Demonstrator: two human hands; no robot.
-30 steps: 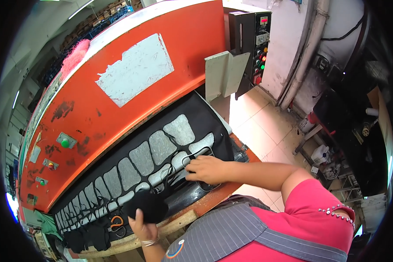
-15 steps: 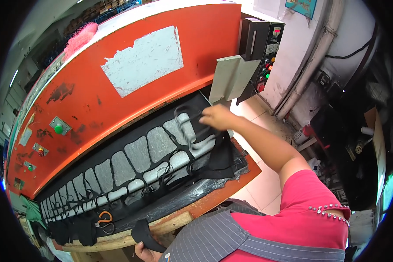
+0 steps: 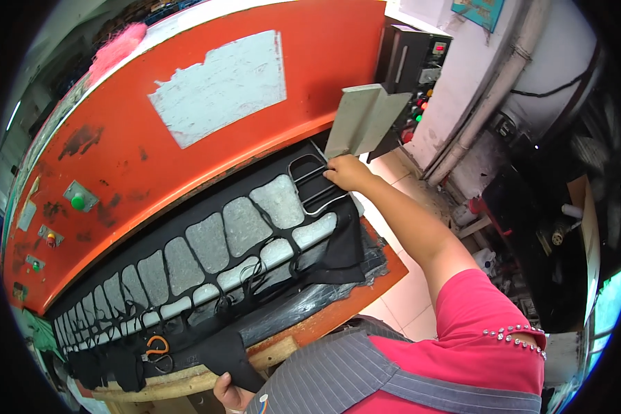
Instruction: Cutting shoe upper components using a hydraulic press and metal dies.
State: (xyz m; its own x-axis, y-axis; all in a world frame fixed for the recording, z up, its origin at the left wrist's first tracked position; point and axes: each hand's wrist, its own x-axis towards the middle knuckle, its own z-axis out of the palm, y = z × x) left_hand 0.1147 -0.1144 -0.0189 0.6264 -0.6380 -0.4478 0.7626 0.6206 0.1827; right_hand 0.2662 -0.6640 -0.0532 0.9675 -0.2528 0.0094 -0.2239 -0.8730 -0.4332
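Right, right hand stretched far out, fingers closed on looped grey metal cutting die lying on black sheet material at far end of cutting bed, just under orange press head. Sheet full of pale cut-out holes in rows. Left hand low at frame edge, gripping black cut fabric piece over wooden table edge; fingers mostly hidden, seemingly clamped round it. Orange-handled scissors lying on bed nearby. Grey control box beyond.
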